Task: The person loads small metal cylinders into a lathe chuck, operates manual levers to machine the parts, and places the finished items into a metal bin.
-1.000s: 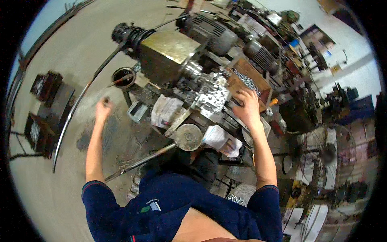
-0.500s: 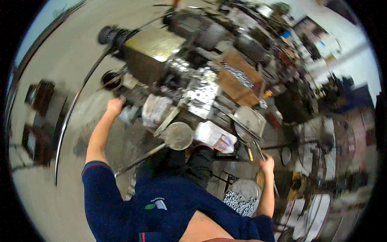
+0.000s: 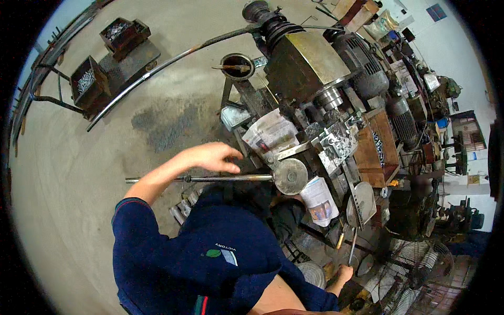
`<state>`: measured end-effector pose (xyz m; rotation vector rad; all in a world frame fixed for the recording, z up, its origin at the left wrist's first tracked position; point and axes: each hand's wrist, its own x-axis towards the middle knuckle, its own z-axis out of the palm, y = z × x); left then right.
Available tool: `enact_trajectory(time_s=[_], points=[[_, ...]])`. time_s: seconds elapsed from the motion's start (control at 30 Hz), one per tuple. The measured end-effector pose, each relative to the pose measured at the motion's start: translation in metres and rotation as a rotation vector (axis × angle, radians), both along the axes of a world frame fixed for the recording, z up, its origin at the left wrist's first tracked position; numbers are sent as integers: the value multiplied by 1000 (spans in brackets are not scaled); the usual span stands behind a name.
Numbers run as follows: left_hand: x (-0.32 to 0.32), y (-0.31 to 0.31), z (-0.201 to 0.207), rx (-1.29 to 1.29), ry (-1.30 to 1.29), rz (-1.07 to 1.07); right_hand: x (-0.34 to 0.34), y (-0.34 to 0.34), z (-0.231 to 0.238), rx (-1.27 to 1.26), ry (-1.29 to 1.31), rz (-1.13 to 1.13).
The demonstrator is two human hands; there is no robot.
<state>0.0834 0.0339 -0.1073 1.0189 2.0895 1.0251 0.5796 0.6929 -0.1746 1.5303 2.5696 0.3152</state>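
My left hand [image 3: 219, 156] is empty, its fingers loosely bent and apart. It hovers beside a long metal bar [image 3: 226, 178] that ends in a round grey disc [image 3: 290, 177]. At the lower right, my right hand [image 3: 344, 273] is closed round the end of a metal lever rod [image 3: 352, 248]. That rod runs up toward a round metal plate [image 3: 361, 202] on the machine. Between the two discs lies a folded printed paper [image 3: 318, 200]. Behind them sits the machine's metal fixture [image 3: 337, 143], next to a steel spindle [image 3: 329, 98].
A wooden tray [image 3: 370, 149] holds small metal parts. A dark pot with a brush [image 3: 237, 67] stands at the bench's far left. A long curved bar [image 3: 142, 79] reaches over the floor. A trolley [image 3: 123, 65] carries bins of parts. A fan [image 3: 420, 270] stands at right.
My left hand has come back from the bench's far left, near the pot, to beside the disc's bar. My right hand stays on the lever rod. The whole view has turned.
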Motion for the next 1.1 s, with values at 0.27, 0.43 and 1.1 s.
enact_trajectory(time_s=[0.27, 0.43, 1.1], points=[[34, 34, -11, -216, 155, -35, -38, -182, 20, -21, 162, -53], [32, 41, 12, -289, 83, -41, -56, -246, 12, -213, 333, -4], [29, 44, -4, -354, -26, -53, -30, -139, 32, -249, 20, -330]])
